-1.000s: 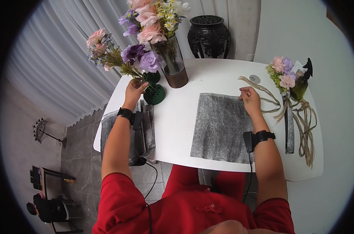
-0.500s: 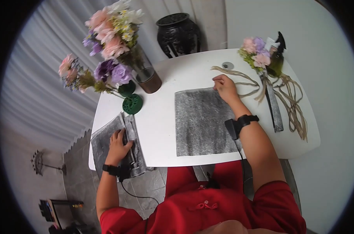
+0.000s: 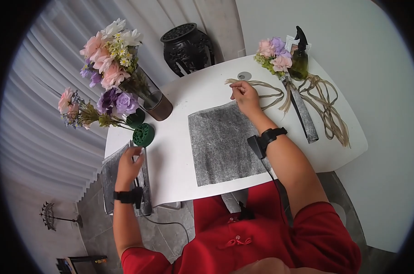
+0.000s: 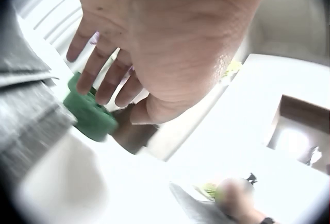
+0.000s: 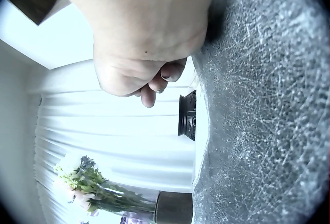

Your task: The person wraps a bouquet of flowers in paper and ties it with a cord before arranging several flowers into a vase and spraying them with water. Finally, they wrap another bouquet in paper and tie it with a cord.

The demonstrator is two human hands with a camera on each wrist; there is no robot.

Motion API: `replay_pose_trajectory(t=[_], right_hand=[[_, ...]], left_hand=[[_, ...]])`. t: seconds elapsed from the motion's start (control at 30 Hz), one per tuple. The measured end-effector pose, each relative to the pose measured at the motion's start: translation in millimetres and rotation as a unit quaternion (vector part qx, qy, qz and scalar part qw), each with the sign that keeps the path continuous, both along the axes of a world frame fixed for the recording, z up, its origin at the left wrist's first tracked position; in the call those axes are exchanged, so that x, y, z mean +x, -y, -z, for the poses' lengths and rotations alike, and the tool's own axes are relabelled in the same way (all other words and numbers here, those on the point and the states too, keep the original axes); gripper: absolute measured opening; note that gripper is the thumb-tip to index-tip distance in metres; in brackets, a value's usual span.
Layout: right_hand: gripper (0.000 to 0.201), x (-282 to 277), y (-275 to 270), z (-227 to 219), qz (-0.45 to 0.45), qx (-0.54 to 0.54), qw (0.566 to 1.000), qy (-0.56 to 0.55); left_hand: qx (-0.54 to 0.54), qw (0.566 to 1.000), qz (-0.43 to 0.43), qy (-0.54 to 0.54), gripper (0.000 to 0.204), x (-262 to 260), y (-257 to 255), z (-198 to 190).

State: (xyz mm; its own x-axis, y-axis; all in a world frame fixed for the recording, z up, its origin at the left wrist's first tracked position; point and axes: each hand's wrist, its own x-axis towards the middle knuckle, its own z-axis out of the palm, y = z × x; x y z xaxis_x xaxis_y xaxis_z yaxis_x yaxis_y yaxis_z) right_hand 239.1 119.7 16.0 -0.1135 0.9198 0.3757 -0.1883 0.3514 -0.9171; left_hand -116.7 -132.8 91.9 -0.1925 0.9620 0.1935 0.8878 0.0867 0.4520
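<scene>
Behind your white table [image 3: 170,160], curved-edged, a pale curtain [image 3: 56,82] hung in long folds. A black carved stool [image 3: 186,50] stood near its far edge. Grey tiled floor [image 3: 170,228] lay below you. Lower left in the head view: a dark ornamental stand [image 3: 63,218] near a plain wall [image 3: 22,196]. Your left wrist view caught a bright glow [image 4: 292,142] within a brown-edged recess.

1. I wear a red short-sleeved cloth top [image 3: 207,249] with a looped red trim [image 3: 238,240].
2. My cloth trousers [image 3: 268,198] are red.
3. Each wrist has a black strap [image 3: 277,133], boxy black camera [image 3: 257,146] and thin black cable [image 3: 270,171].
</scene>
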Motion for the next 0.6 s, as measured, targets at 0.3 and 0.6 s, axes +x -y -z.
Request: replay_pose_trajectory(t=[0.3, 0.6], right_hand=[[0.014, 25.7, -21.1, 14.3, 0.142, -0.001, 0.988, 0.065], [0.016, 36.2, -13.8, 4.6, 0.266, 0.017, 0.924, 0.275]], left_hand=[[0.156, 0.980, 0.053, 0.111, 0.026, 122.1, -107.5, 44.4], [0.161, 0.982, 0.076, 0.067, 0.052, 122.2, -119.3, 81.1]])
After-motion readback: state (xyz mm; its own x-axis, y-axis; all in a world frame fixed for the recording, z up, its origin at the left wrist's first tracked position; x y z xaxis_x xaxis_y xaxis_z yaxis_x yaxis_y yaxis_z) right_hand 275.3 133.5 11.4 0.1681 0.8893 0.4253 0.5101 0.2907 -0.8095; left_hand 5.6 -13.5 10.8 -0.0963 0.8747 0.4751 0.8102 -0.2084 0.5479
